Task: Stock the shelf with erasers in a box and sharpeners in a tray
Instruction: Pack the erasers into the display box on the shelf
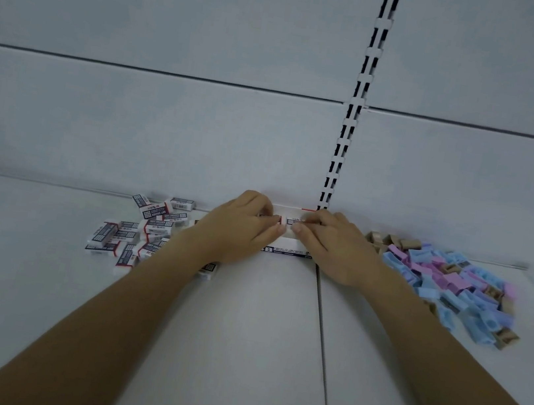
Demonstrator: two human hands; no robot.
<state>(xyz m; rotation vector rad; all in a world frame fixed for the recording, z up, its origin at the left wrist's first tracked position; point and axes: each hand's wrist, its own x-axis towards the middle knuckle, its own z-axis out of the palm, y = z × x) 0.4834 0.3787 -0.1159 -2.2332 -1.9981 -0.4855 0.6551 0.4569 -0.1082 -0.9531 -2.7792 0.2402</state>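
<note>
A white eraser box [286,251] with blue lettering stands at the back of the shelf, in the middle. Both hands reach over it. My left hand [241,228] pinches an eraser [270,218] with a red-edged sleeve above the box. My right hand [335,247] pinches a second eraser [293,222] beside the first, their ends almost touching. The inside of the box is mostly hidden by my fingers. A loose heap of wrapped erasers [136,231] lies to the left. A pile of blue, pink and tan sharpeners [454,286] lies to the right. No tray is in view.
The white shelf board [255,339] has a seam running toward me just right of the box. A slotted upright [355,111] rises along the back panel behind the box. My forearms cross the front of the shelf.
</note>
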